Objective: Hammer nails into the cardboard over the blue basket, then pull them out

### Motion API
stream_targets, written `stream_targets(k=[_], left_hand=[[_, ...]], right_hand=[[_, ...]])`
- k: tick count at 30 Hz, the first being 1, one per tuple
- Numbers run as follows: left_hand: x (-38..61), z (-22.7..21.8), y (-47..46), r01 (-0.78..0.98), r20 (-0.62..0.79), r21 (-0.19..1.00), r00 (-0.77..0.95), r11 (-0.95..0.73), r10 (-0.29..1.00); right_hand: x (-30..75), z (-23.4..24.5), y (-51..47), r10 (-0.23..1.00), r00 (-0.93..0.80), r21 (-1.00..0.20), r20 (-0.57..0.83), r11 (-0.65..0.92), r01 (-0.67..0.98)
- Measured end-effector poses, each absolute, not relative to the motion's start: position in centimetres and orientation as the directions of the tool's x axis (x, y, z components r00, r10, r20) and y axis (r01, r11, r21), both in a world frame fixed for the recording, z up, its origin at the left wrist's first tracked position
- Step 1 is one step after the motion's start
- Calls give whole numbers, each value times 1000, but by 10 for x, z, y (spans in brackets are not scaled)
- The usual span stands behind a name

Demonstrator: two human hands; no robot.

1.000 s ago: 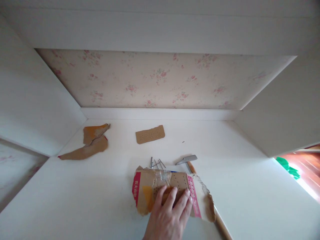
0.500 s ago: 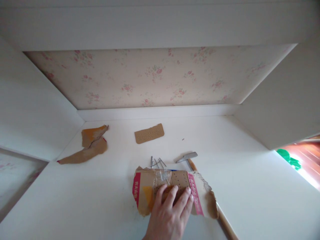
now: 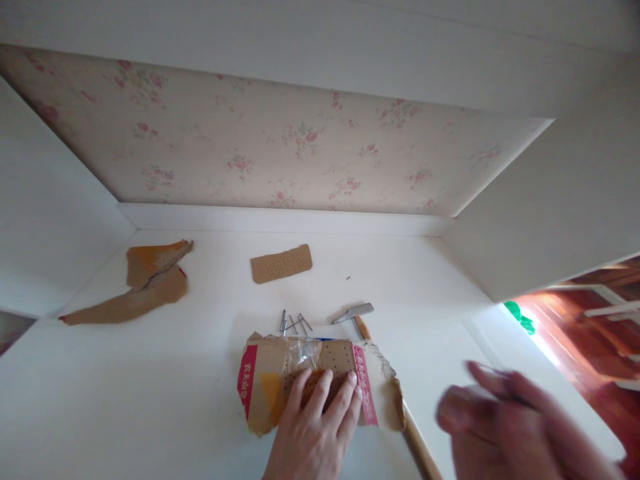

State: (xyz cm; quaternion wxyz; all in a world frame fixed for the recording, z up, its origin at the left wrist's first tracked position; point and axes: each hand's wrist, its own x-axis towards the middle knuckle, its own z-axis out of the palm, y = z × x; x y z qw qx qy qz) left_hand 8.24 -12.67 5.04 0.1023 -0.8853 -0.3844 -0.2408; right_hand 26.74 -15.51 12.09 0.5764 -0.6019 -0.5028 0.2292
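Your right hand is entering, grip too blurred to tell; left hand is staying spread on cardboard, making work two-handed.

The carton piece at lower centre is matt cardboard, rough and frayed along its torn right end, with a wrinkled, glossy patch of clear plastic tape stuck to it. Just above, the nails are plain metal with a slight sheen. The hammer pairs a dull metal head with a smooth wooden handle. Higher up, the cardboard strip is matt and pitted with holes; at left, the cardboard scraps are creased and ragged-edged. The counter looks smooth and faintly satin, the wallpaper flat and matt. At right, the floor resembles polished wood.
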Motion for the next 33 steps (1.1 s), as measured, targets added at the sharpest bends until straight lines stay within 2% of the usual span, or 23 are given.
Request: stream_targets(k=[3, 5, 11, 15, 18, 21, 28, 33], left_hand=[[84, 49, -127, 727, 498, 4, 594, -687, 631], [85, 49, -127, 716, 517, 10, 594, -698, 617], [86, 50, -124, 705, 591, 18, 565, -709, 576], [87, 49, -124, 700, 632, 29, 540, -713, 556], [88, 49, -123, 694, 652, 36, 529, -719, 543], [89, 48, -123, 696, 641, 32, 537, -718, 549], [89, 47, -122, 684, 608, -2, 580, -729, 542], [89, 50, -120, 673, 668, 21, 540, -739, 512]], right_hand=[[260, 107, -128, 904, 336, -935, 266, 156, 320], [256, 97, -113, 929, 273, -919, 249, 137, 370], [257, 78, -99, 935, 276, -874, 223, 66, 482], [272, 72, -95, 940, 324, -849, 105, -85, 522], [281, 71, -89, 960, 279, -829, 8, -149, 539], [285, 75, -83, 979, 200, -821, -32, -140, 554], [279, 78, -87, 984, 164, -835, 73, -30, 550], [277, 69, -90, 986, 168, -833, 10, -85, 547]])
